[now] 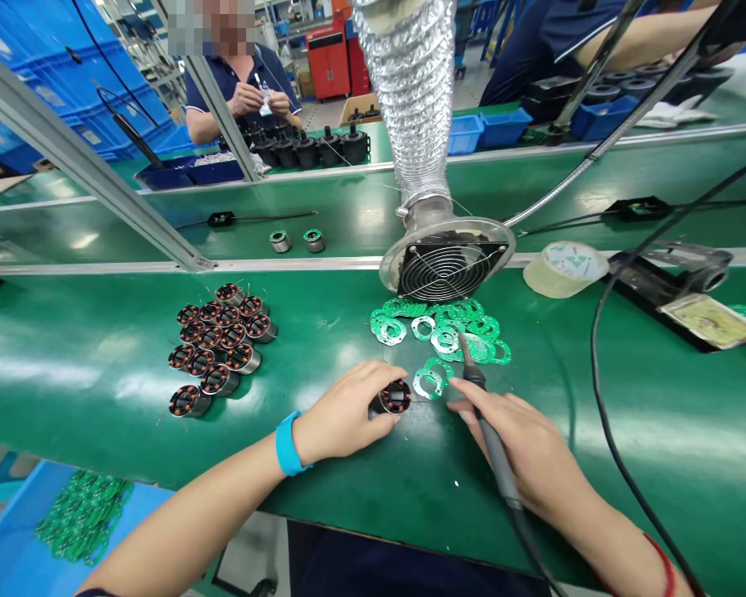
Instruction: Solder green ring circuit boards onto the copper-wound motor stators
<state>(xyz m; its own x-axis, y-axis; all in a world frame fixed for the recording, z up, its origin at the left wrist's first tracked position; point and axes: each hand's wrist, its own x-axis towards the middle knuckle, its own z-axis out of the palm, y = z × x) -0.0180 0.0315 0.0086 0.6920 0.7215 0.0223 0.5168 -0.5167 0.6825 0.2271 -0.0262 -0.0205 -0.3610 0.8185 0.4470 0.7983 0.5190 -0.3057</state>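
My left hand is closed around a round motor stator with copper windings, which stands on the green table. A soldering iron with a dark grey handle lies in my right hand; its tip points up and away over the green boards. Just beyond my right fingertips are loose ring-shaped circuit boards, between the two hands. A larger pile of green ring boards spreads below the fan. Further left stands a group of several stators, copper windings facing up.
A fan on a foil duct hangs over the boards. Back right are a tape roll and a soldering stand. The iron's black cable curves along the right. Two small stators stand behind the rail. A blue bin sits lower left. Other people work beyond.
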